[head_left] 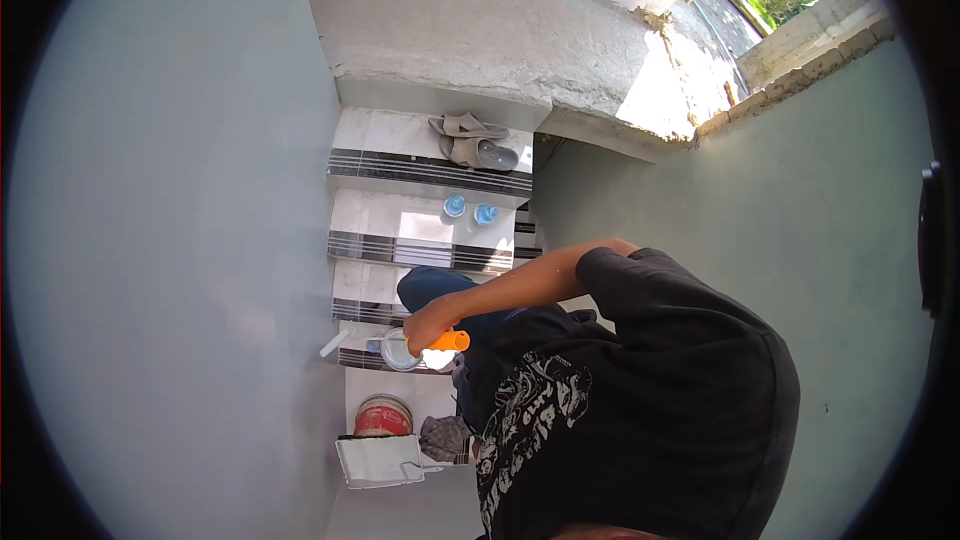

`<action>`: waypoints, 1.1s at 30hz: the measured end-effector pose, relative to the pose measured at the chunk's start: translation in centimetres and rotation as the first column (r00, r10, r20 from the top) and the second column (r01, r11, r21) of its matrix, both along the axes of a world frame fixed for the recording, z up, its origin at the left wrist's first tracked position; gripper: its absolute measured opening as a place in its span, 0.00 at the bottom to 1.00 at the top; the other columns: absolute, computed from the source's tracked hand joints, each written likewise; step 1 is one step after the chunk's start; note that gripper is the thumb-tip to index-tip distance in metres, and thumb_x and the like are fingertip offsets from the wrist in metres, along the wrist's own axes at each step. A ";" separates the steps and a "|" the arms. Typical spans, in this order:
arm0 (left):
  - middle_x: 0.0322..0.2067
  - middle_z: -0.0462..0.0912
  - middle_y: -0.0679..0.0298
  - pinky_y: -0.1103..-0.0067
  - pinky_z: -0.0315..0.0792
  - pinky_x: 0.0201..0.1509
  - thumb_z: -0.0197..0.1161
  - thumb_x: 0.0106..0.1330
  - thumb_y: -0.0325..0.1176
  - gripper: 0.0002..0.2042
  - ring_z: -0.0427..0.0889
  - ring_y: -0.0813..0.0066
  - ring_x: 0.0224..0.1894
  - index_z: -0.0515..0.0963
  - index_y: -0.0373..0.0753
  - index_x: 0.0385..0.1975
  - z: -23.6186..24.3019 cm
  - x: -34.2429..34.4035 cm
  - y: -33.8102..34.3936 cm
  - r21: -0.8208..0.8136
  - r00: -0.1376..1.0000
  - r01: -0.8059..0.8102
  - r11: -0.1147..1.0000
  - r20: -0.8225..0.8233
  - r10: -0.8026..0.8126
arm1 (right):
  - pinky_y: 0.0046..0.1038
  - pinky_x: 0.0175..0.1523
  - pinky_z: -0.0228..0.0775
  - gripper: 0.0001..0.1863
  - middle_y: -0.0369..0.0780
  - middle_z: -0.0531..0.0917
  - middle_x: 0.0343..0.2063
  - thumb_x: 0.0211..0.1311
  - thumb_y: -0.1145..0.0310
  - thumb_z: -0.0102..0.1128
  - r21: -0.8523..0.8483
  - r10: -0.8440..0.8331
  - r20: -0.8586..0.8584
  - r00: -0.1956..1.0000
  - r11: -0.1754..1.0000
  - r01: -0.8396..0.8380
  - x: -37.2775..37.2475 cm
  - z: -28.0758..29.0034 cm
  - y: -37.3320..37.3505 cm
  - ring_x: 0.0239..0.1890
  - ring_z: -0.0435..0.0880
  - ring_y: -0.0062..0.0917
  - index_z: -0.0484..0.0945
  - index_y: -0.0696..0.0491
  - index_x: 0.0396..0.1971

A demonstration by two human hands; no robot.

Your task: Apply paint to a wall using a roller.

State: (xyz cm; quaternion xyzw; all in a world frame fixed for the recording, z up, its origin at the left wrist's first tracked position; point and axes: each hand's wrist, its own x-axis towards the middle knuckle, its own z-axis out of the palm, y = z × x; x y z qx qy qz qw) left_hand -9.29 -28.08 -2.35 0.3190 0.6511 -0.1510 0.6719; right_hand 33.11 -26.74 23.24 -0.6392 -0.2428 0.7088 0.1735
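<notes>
- Gripping an orange-handled roller, the right hand wraps firmly round the handle; the left hand is out of sight, so I cannot tell its grip.
- The roller's pale head sits close by the grey wall, above the steps; whether it touches, I cannot say.
- Work seems under way to me: the wall looks fairly even, yet what is coated and what is left doesn't show. The white tray is out.
- White print crosses the black shirt; the red bucket's pale marking is too small to read.
</notes>
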 end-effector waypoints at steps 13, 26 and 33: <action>0.58 0.71 0.57 0.61 0.65 0.53 0.48 0.68 0.53 0.28 0.71 0.63 0.55 0.61 0.43 0.63 1.8 -13.0 -11.1 0.088 0.887 -0.451 0.888 -0.066 0.457 | 0.33 0.25 0.71 0.18 0.44 0.78 0.24 0.50 0.63 0.59 -0.050 0.321 -0.067 0.945 0.945 -0.324 -21.2 -7.6 9.6 0.20 0.79 0.33 0.73 0.63 0.33; 0.52 0.77 0.59 0.65 0.67 0.51 0.49 0.68 0.53 0.26 0.76 0.66 0.52 0.66 0.44 0.59 2.4 -7.3 -28.6 0.074 0.381 -0.917 0.391 -0.121 0.916 | 0.40 0.44 0.71 0.21 0.52 0.81 0.34 0.52 0.59 0.57 0.126 0.610 0.292 0.737 0.739 -0.662 -45.8 -18.0 5.8 0.40 0.81 0.45 0.71 0.58 0.42; 0.52 0.77 0.61 0.62 0.67 0.52 0.49 0.68 0.54 0.26 0.76 0.66 0.52 0.66 0.45 0.59 3.3 -2.2 -35.5 -0.115 0.321 -0.946 0.302 -0.222 0.921 | 0.42 0.48 0.72 0.24 0.51 0.82 0.39 0.51 0.59 0.55 0.022 0.510 0.481 0.713 0.806 -0.591 -55.8 -24.2 11.0 0.43 0.81 0.45 0.70 0.60 0.44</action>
